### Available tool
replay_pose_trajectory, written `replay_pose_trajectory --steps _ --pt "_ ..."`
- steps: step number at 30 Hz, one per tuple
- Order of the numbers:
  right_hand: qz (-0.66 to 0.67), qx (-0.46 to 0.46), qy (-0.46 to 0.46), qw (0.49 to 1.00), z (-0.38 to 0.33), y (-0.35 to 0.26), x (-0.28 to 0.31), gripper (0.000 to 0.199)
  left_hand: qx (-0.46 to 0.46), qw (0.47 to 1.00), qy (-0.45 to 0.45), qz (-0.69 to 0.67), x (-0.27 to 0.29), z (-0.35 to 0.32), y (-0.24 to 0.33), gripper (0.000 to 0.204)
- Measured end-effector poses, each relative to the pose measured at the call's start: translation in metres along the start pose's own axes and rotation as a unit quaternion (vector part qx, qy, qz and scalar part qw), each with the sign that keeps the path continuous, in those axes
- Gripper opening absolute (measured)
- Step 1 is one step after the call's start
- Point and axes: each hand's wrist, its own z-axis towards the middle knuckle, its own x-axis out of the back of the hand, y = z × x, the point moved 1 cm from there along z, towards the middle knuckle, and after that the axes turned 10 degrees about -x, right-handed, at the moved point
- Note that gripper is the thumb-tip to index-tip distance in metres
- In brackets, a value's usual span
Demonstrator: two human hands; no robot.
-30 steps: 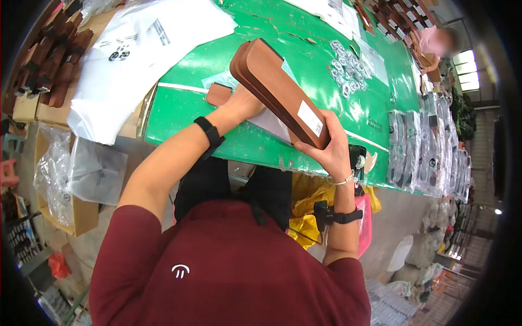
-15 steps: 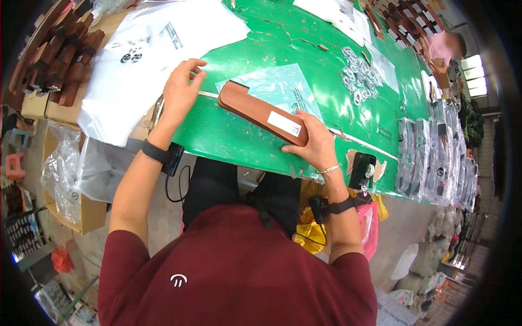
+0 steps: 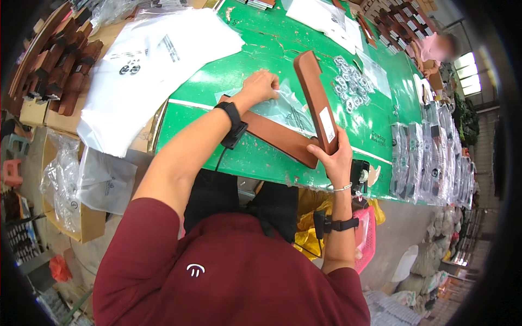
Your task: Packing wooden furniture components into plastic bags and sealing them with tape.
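Gripped near its labelled end, a reddish-brown wooden bar [image 3: 312, 87] tilts up over the green table, held by my right hand [image 3: 338, 155]. Its far end has a stepped notch, and a white label sits low on its face. My left hand [image 3: 260, 87] is closed in a pinch on the clear plastic bag [image 3: 288, 111], which is partly lifted off the table. Between my hands and the near edge, a second reddish-brown wooden bar [image 3: 280, 138] lies on the table, partly over the bag. My left wrist hides part of this bar's left end.
Large white plastic bags [image 3: 157, 60] lie at the left, beside stacked wooden bars [image 3: 68, 76]. Small wrapped packets [image 3: 350, 84] are heaped to the right. Bagged bars [image 3: 429, 157] line the right edge, near a black device [image 3: 359, 174]. Another person [image 3: 435, 49] is at the far right.
My right hand has raised the labelled bar from lying flat to a steep tilt, uncovering the second bar. My left hand has moved right and taken hold of the plastic bag.
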Motion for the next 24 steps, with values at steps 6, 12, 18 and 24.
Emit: replay_pose_trajectory --steps 6,12,18,24 --pt "0.063 -0.014 0.027 0.998 0.018 0.001 0.024 0.074 -0.263 0.961 0.086 -0.004 0.039 -0.095 0.068 0.017" --pt "0.029 0.088 -0.048 0.995 0.028 -0.04 -0.003 0.084 -0.287 0.942 0.101 0.143 0.0 -0.173 0.064 0.023" --pt "-0.172 0.185 -0.125 0.959 0.002 -0.019 -0.053 0.094 -0.274 0.934 0.056 0.221 -0.007 -0.188 0.064 0.027" --pt "-0.145 0.205 -0.12 0.961 0.006 -0.011 -0.063 0.072 -0.211 0.962 0.126 0.118 0.034 -0.199 0.054 0.025"
